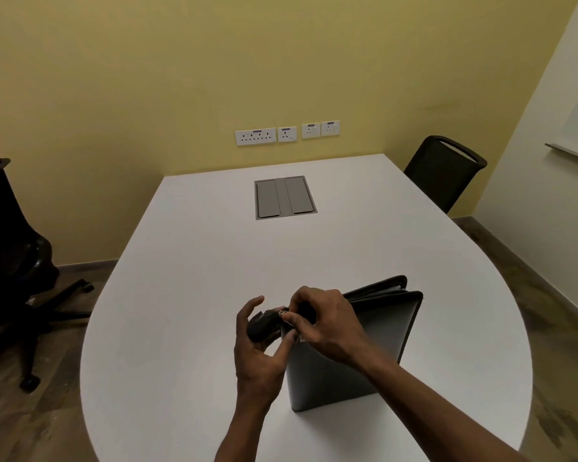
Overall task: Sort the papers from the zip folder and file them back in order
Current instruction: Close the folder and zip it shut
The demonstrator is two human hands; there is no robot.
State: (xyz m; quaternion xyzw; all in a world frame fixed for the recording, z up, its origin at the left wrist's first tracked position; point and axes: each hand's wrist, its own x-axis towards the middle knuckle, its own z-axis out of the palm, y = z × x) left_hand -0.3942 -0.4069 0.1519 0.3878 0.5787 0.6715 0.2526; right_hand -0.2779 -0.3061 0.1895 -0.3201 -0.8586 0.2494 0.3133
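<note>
Folder: a dark zip folder [354, 355] stood on its edge on the near part of the white table [214, 261], tilted a little, its top edges parted slightly toward the far right corner.
Papers: a thin pale strip showed between the folder's covers near the top; I could not tell more of them.
Right hand: the right hand [324, 325] reached over the folder's upper left corner, thumb and forefinger closed in a pinch on a small metal zip pull [282, 313].
Left hand: the left hand [257, 348] sat just beside the same corner, its fingers curled round a dark flap or strap end [262, 325] at the corner; the forefinger was raised and free.
Hands together: the two hands nearly touched at the folder's corner.
Table: a grey hatch [285, 197] with two lids lay flush in the far middle of the top.
Chairs: one black chair [444, 171] stood at the far right of the table, another [10, 261] well off to the left on the wooden floor.
Wall: a row of white sockets [287, 133] ran along the yellow wall behind the table.
</note>
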